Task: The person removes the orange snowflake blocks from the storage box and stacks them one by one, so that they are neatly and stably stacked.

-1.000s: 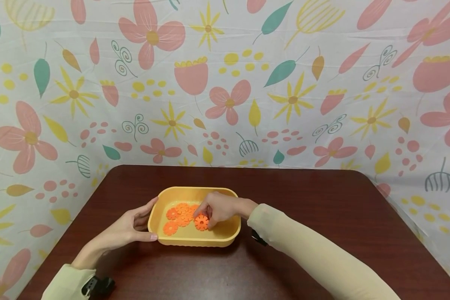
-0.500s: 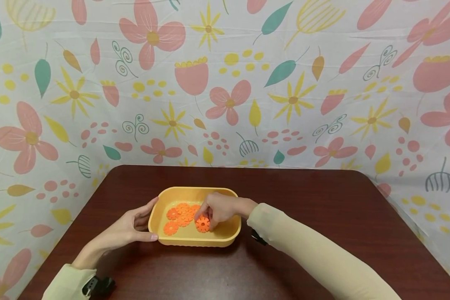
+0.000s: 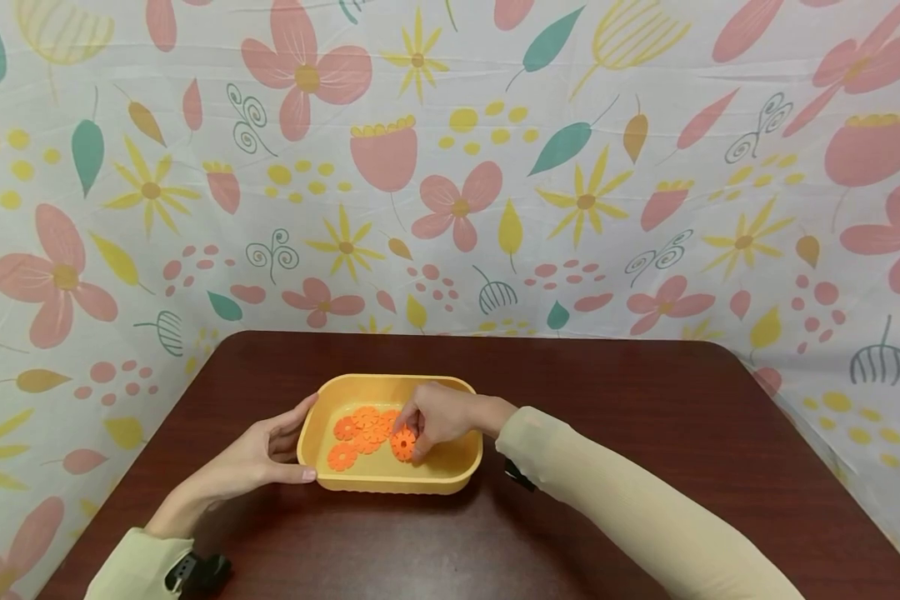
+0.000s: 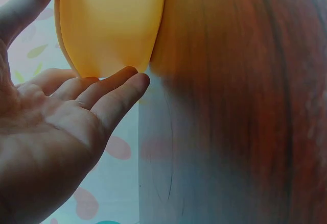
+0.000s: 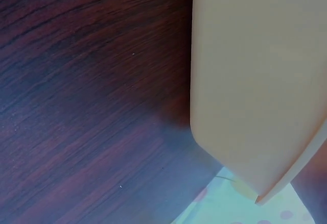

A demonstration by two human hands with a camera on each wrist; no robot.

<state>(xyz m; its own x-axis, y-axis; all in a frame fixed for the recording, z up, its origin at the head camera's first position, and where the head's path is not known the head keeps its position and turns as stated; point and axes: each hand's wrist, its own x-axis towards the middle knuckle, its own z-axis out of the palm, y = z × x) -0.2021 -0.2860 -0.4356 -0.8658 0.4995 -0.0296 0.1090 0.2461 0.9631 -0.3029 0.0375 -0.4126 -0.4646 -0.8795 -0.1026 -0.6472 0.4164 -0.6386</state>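
Observation:
A yellow rectangular plastic tub (image 3: 322, 477) with rounded corners stands on the table. Several orange notched, flower-shaped discs (image 3: 341, 456) lie flat and overlapping in its left half. My left hand (image 3: 251, 458) holds the tub's left end, thumb at the near corner and fingers at the far one; in the left wrist view its fingertips (image 4: 137, 78) touch the tub wall (image 4: 110, 25). Inside the tub, my right hand (image 3: 442, 417) pinches one orange disc (image 3: 402, 445) between thumb and fingers, tilted with its face showing. The right wrist view has only the tub's outer wall (image 5: 250, 76), with the right hand hidden.
The dark wooden table (image 3: 607, 417) extends around the tub on every side. Behind it hangs a white cloth (image 3: 450, 192) printed with flowers and leaves. A black band (image 3: 195, 575) sits on the left wrist.
The disc in my right hand has shifted and turned slightly between the fingers. My left hand and the tub stay where they were.

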